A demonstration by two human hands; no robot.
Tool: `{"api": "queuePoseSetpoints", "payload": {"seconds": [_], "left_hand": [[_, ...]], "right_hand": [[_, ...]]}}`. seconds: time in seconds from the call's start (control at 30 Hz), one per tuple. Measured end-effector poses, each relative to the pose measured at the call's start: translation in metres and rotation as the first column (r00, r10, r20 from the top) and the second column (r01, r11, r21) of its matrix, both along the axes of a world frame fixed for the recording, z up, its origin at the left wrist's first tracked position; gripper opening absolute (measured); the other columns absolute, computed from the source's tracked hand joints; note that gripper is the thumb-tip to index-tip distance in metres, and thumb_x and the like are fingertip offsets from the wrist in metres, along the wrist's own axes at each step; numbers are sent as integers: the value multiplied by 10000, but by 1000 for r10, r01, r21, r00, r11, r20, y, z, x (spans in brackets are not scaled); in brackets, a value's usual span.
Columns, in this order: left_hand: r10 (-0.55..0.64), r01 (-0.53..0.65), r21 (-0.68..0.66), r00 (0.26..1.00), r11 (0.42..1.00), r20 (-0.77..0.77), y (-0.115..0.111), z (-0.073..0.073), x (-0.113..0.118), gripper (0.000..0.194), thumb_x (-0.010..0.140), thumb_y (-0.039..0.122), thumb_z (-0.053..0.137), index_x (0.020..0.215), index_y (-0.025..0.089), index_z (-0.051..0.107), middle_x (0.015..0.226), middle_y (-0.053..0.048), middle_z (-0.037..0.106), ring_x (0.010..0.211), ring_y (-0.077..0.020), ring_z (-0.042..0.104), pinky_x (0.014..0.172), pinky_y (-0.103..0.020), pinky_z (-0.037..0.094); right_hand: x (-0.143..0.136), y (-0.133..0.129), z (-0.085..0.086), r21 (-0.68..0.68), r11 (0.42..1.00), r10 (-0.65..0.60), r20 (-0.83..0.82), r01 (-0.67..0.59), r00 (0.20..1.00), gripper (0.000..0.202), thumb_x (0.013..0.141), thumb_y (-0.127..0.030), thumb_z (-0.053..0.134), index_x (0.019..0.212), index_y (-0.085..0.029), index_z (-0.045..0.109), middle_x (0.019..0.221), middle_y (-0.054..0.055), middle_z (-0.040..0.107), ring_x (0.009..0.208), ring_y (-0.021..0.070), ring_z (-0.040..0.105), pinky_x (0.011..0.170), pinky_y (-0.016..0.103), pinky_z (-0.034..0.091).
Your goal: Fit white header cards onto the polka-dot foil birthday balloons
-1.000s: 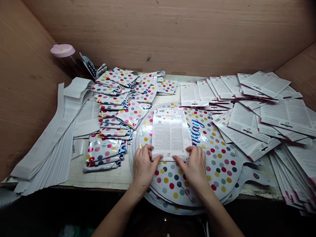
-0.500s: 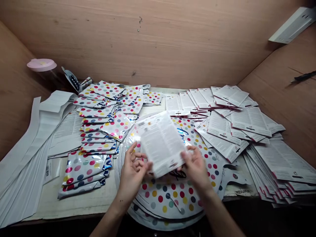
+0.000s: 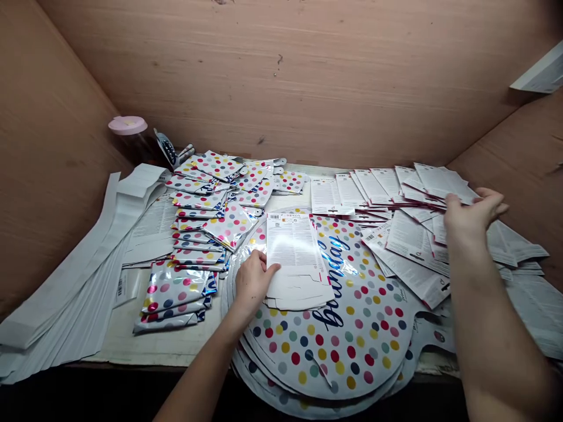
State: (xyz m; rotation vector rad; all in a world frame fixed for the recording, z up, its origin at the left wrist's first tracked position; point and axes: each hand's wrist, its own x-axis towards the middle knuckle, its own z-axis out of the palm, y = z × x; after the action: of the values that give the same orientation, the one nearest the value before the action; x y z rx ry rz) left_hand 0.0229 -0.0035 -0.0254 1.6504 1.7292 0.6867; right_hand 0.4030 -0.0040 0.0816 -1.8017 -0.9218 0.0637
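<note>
My left hand [image 3: 253, 280] grips the left edge of a small stack of white printed cards [image 3: 292, 249], thumb on top. The cards lie on a pile of round, flat foil balloons [image 3: 343, 351] with coloured dots and blue lettering. Over on the right, my right hand [image 3: 472, 214] is just above a spread of flat white printed packets [image 3: 409, 237] with hang holes. Its fingers are loosely apart, and the thumb is close to a packet [image 3: 444, 180] at the back. The forearm hides part of that spread.
Folded dotted foil packs [image 3: 176, 287] are stacked left of the balloons. Long white paper strips [image 3: 74, 293] lie along the left side. A pink-lidded container [image 3: 127, 125] stands in the back left corner. Wooden walls [image 3: 272, 88] enclose the table.
The white printed packet held between both hands is gone from them. My right hand has moved right to the packet spread; my left hand now grips the card stack. The view has shifted.
</note>
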Motion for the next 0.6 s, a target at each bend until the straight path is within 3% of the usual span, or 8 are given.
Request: {"api": "queuePoseSetpoints", "payload": {"seconds": [0.1,0.17,0.2,0.23,0.3,0.4,0.5,0.6], "left_hand": [[29,-30,3,983,1000,180,-8,2,-3,214,811,401,616,799,219,503,661,-9,615,647,-217,614,609,-317,447],[27,-30,5,946,1000,323,-17,4,-2,252,880,451,521,958,214,482,766,-24,672,685,-202,656,612,-302,486],[23,-26,2,906,1000,422,-23,4,-2,291,896,462,502,1042,214,462,843,-35,694,730,-195,677,641,-301,511],[21,-21,-6,849,1000,528,-29,5,-1,326,900,463,509,1105,217,447,921,-45,705,789,-190,690,690,-307,532],[28,-12,-27,710,1000,704,-42,5,-2,350,884,435,577,1140,220,473,1033,-58,701,909,-187,690,809,-322,541],[45,5,-60,619,998,784,-63,3,-4,299,863,386,642,1080,217,524,1046,-56,700,939,-189,691,840,-310,545],[30,33,-72,681,997,732,-82,2,-11,282,893,381,612,1110,235,505,1012,-49,704,851,-196,708,705,-296,570],[-43,73,-21,773,997,633,-98,2,-25,261,918,402,566,1124,244,542,999,-62,711,906,-226,703,748,-338,582]], "right_hand": [[-86,-49,-26,-77,969,201,-301,-234,932,292,876,-426,628,949,-148,680,1043,176,666,850,245,665,724,434,503],[-148,-83,-46,-96,873,362,-531,-478,767,383,841,-507,648,911,-134,702,848,137,701,625,222,666,591,414,539],[-175,-97,-55,6,774,397,-783,-633,478,400,842,-500,654,1041,-153,676,944,137,704,679,234,685,618,417,550],[-198,-108,-63,113,761,359,-894,-639,269,424,827,-502,673,1092,-171,651,978,123,701,690,228,689,618,395,550],[-230,-120,-75,255,816,288,-958,-518,-18,442,791,-459,732,1126,-192,621,975,74,685,688,174,669,606,308,528],[-250,-121,-83,285,912,262,-958,-294,-116,359,735,-397,802,992,-194,654,811,-1,633,645,105,590,561,221,478],[-255,-114,-83,311,916,303,-950,-255,-70,268,764,-371,788,943,-219,658,853,-2,646,760,128,600,696,249,512],[-258,-109,-79,365,884,378,-926,-293,-15,302,800,-352,757,1049,-233,634,1016,30,677,882,178,626,782,309,517]]}}
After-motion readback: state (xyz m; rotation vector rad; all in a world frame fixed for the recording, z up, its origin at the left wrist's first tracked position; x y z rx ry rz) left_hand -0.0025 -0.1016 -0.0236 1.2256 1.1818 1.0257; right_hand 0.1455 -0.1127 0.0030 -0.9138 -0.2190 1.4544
